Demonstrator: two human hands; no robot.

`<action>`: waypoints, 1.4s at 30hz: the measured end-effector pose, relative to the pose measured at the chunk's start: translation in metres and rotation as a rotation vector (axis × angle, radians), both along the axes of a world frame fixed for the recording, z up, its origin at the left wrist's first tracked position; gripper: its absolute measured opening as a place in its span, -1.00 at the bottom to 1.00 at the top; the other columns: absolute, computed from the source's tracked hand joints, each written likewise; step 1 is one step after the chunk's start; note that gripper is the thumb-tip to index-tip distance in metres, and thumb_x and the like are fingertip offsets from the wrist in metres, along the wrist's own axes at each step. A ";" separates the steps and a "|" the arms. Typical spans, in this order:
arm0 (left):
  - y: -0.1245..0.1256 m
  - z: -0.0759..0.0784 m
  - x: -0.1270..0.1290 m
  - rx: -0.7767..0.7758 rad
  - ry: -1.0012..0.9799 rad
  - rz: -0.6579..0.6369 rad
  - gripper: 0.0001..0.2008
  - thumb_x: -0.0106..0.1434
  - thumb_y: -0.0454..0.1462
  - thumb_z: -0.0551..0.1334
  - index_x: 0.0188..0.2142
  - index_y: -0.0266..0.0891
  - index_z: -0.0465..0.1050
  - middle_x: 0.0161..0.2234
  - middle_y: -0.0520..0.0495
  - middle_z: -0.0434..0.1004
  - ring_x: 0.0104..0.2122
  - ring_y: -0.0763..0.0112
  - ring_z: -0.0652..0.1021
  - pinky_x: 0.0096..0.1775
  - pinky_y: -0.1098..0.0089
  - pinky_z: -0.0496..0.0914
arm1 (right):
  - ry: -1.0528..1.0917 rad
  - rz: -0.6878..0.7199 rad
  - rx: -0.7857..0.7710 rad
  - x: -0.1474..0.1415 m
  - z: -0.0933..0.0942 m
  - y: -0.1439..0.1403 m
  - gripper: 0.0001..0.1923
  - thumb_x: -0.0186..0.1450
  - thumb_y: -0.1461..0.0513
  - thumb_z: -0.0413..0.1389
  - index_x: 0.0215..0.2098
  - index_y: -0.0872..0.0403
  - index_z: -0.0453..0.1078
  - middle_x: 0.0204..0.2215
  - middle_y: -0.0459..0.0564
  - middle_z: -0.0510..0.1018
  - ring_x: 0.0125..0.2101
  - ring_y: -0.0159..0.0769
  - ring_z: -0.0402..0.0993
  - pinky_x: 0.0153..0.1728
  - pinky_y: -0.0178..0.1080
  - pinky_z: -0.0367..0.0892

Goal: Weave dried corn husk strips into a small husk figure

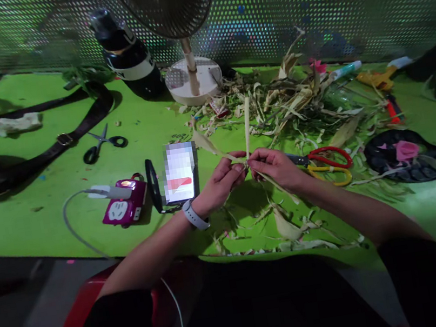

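Pale dried leaf strips [248, 126], which look like corn husk, cross between my two hands above the green table. One strip stands up from the crossing, another reaches to the upper left, and one hangs down to the lower right. My left hand [226, 176], with a watch [195, 214] on its wrist, pinches the strips from the left. From the right, my right hand [271, 166] is closed on them with thumb and fingers. The exact crossing is partly hidden by the fingertips. Beside my right wrist lie scissors with red and yellow handles [329, 160].
A lit phone [180, 174] and a purple socket adapter [128, 203] lie left of my hands. Dried leaf scraps [290, 98] pile up behind. A fan [192, 77], black bottle [133, 61], black scissors [102, 143], black tray [385, 163] and glue gun [381, 77] stand or lie around.
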State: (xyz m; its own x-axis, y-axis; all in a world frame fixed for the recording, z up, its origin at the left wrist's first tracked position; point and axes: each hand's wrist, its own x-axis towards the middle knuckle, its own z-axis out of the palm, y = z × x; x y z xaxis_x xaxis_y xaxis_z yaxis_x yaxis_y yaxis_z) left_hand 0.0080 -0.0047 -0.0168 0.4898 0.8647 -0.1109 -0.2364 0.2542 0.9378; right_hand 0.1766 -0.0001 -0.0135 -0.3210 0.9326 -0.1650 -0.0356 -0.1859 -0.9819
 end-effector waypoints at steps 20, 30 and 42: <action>0.005 0.005 0.002 0.450 0.378 0.121 -0.61 0.30 -0.03 0.06 -0.55 -0.23 0.24 -0.56 0.04 0.22 -0.53 0.51 0.27 -0.45 0.44 0.17 | 0.215 0.027 -0.283 -0.006 -0.005 -0.004 -0.84 0.05 0.18 0.12 -0.40 0.07 0.34 -0.66 -0.21 0.40 -0.67 -0.46 0.29 -0.64 -0.37 0.22; -0.002 -0.003 0.002 0.444 0.410 0.160 -0.63 0.30 -0.02 0.06 -0.51 -0.23 0.22 -0.54 0.07 0.20 -0.53 0.53 0.25 -0.44 0.45 0.18 | 0.281 -0.009 -0.365 -0.007 -0.007 -0.003 -0.84 -0.04 0.24 0.12 -0.45 0.09 0.34 -0.65 -0.21 0.41 -0.70 -0.45 0.31 -0.68 -0.35 0.26; -0.004 -0.003 0.005 0.391 0.418 0.261 -0.61 0.28 -0.04 0.10 -0.56 -0.23 0.21 -0.62 0.09 0.16 -0.59 0.55 0.21 -0.51 0.44 0.12 | 0.203 -0.059 -0.376 -0.007 -0.008 -0.005 -0.87 -0.06 0.22 0.14 -0.52 0.09 0.35 -0.70 -0.18 0.42 -0.70 -0.43 0.32 -0.63 -0.34 0.27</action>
State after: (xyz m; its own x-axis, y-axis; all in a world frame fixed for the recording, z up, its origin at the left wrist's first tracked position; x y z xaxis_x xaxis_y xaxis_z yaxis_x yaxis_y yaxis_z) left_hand 0.0125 -0.0083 -0.0202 0.2410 0.9652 0.1012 0.1629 -0.1430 0.9762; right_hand 0.1694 -0.0054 -0.0213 -0.3299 0.8375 -0.4356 -0.2426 -0.5211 -0.8183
